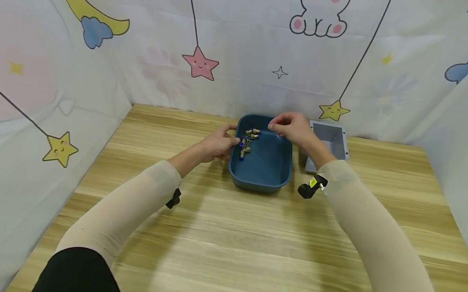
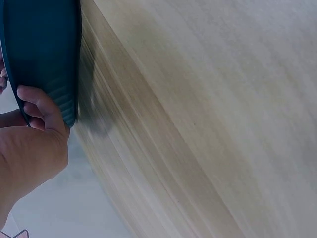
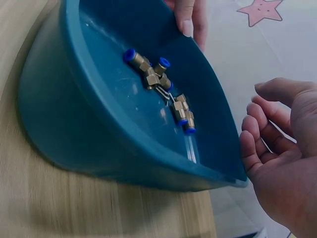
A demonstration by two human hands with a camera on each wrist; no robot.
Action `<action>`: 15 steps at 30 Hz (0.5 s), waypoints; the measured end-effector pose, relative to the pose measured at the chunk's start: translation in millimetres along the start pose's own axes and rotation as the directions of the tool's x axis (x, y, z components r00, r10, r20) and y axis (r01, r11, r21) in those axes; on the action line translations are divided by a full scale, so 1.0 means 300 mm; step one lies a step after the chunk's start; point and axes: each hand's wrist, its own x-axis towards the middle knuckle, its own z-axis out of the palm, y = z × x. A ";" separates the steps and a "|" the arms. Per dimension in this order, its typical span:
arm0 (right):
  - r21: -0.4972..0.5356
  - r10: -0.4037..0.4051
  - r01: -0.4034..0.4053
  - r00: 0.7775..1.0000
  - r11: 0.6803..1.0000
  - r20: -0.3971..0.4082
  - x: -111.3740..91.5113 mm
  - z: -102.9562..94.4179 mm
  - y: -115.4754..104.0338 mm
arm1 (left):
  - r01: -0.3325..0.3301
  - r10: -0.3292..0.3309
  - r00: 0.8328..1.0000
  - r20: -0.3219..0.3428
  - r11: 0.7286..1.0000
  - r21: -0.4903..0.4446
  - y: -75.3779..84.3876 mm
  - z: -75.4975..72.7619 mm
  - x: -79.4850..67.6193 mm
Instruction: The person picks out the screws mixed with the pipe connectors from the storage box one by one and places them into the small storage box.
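Note:
A dark blue plastic basin [image 1: 264,169] stands on the table. Its left side is in my left hand [image 1: 217,143], thumb hooked over the rim and fingers against the outer wall, as the left wrist view also shows. Inside lie several brass push-in fittings [image 3: 153,77] with blue ends, bunched along the left side in the head view, with thin metal pieces [image 3: 166,94] among them. My right hand [image 1: 295,129] hovers at the basin's far right corner. Its fingers [image 3: 252,129] curl loosely, thumb apart from them, and nothing shows between them.
Right of the basin is a grey box [image 1: 345,152], partly hidden behind my right hand and forearm. A printed cloth [image 1: 241,88] hangs behind the table's far edge. Wood-grain tabletop [image 1: 221,251] extends in front of the basin.

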 end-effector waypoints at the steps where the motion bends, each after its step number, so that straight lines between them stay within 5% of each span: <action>1: 0.008 0.002 -0.002 1.000 1.000 -0.002 0.001 0.006 -0.001 | -0.001 0.001 1.000 0.002 1.000 -0.001 -0.001 0.001 0.000; 15: 0.163 0.005 0.004 0.999 0.987 -0.053 0.053 0.115 0.016 | -0.005 0.005 1.000 0.019 1.000 -0.016 0.003 0.002 -0.004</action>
